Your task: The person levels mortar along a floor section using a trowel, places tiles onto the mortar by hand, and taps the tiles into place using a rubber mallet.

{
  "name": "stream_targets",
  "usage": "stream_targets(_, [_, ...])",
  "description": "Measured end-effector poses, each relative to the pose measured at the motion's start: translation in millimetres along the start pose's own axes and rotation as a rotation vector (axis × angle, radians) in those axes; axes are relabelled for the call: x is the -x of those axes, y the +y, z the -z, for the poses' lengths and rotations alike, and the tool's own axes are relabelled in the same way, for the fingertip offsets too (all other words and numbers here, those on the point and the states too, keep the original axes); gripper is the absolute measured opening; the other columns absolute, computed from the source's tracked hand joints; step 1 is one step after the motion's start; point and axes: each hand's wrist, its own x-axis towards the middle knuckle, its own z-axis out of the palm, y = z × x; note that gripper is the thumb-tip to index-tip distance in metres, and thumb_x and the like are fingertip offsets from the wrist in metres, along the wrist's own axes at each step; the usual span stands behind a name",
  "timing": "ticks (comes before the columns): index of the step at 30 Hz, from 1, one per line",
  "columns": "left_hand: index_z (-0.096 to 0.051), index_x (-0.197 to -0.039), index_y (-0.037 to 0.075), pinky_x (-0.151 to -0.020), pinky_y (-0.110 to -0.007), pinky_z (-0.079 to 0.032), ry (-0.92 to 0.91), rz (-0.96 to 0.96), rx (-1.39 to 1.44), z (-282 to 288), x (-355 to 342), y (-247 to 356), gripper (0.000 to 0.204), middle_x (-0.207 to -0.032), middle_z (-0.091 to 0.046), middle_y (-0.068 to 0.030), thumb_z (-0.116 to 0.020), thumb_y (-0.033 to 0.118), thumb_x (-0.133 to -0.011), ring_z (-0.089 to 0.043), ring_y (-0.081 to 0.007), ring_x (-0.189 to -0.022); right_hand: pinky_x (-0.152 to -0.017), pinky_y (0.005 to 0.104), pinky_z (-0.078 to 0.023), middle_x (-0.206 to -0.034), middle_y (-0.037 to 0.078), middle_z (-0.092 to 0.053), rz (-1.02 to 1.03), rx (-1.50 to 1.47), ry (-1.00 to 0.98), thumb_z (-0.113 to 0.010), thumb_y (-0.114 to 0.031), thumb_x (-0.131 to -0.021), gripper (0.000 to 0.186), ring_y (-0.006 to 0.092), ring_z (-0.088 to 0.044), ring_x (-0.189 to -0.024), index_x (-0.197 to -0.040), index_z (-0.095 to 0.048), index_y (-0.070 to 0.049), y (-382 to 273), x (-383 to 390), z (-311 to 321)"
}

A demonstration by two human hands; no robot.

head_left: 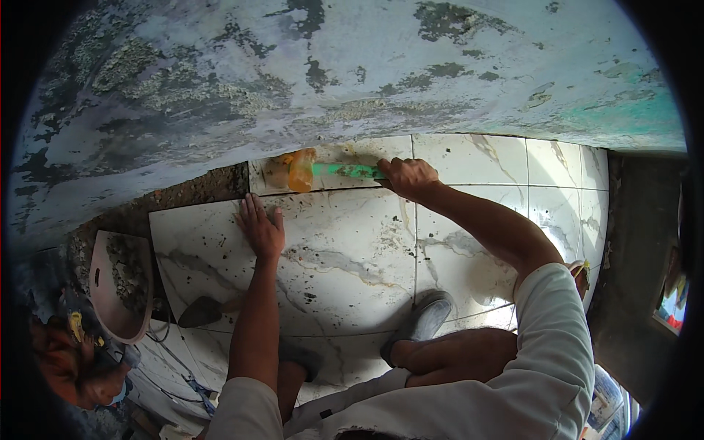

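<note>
My right hand [411, 178] is wrapped round the green handle of a mallet [301, 171]. Its amber head is over a narrow marbled tile [359, 150] that lies along the base of the wall; whether it touches the tile is hard to tell. My left hand [262, 229] rests on a large white marbled tile [345, 257], fingers stretched toward the seam between the two tiles. Dark crumbs and smears of dirt are scattered over the large tile. Beside my left forearm lies a trowel [202, 312], its handle partly hidden by the arm.
A peeling, patchy wall [330, 73] rises along the far side. Bare rubble [198, 192] shows left of the narrow tile. A pinkish tub [122, 331] holding grey mortar stands at the left, near another person [81, 370]. My shoe [427, 317] stands on the tiles.
</note>
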Motion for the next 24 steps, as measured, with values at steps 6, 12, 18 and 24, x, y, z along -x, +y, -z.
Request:
stream_targets(6, [-0.033,-0.144,0.000,-0.113,-0.056,-0.020,0.024,0.000,0.014,0.6,-4.0,0.5,0.067,-0.150,-0.033,-0.0194,-0.052,0.040,-0.094,-0.029,-0.0347,-0.140,-0.051,0.0421,-0.054,-0.075,0.011,-0.063,0.107,0.045,0.120,-0.057,-0.042,-0.092,0.036,0.0296,-0.066,-0.059,-0.100,-0.047,-0.009,-3.5,6.9,-11.1])
stream_targets(12, [-0.032,-0.145,0.001,-0.113,-0.055,-0.021,0.002,-0.034,-0.030,3.7,1.0,-5.5,0.068,-0.150,-0.032,-0.0194,-0.053,0.040,-0.093,-0.028,-0.0347,-0.140,-0.052,0.0394,-0.054,-0.075,0.010,-0.062,0.318,-0.048,0.290,-0.060,-0.042,-0.090,0.036,0.0275,-0.066,-0.061,-0.102,-0.048,-0.010,-9.3,8.3,2.4])
stream_targets(18, [-0.030,-0.147,0.001,-0.113,-0.057,-0.018,-0.006,0.004,0.053,-0.9,-2.0,4.2,0.069,-0.151,-0.030,-0.0199,-0.050,0.041,-0.095,-0.027,-0.0356,-0.140,-0.050,0.0382,-0.053,-0.071,0.008,-0.059,0.069,0.002,0.235,-0.062,-0.040,-0.088,0.036,0.0264,-0.065,-0.060,-0.103,-0.048,-0.010,9.2,19.8,-14.1])
stream_targets(24, [-0.036,-0.143,-0.001,-0.113,-0.056,-0.019,0.085,-0.045,0.070,-10.6,-1.3,-9.4,0.066,-0.149,-0.035,-0.0200,-0.052,0.041,-0.094,-0.029,-0.0352,-0.139,-0.059,0.0386,-0.054,-0.083,0.004,-0.057,0.153,-0.172,0.145,-0.065,-0.041,-0.085,0.039,0.0232,-0.064,-0.073,-0.109,-0.051,-0.014,-43.1,116.7,-38.8])
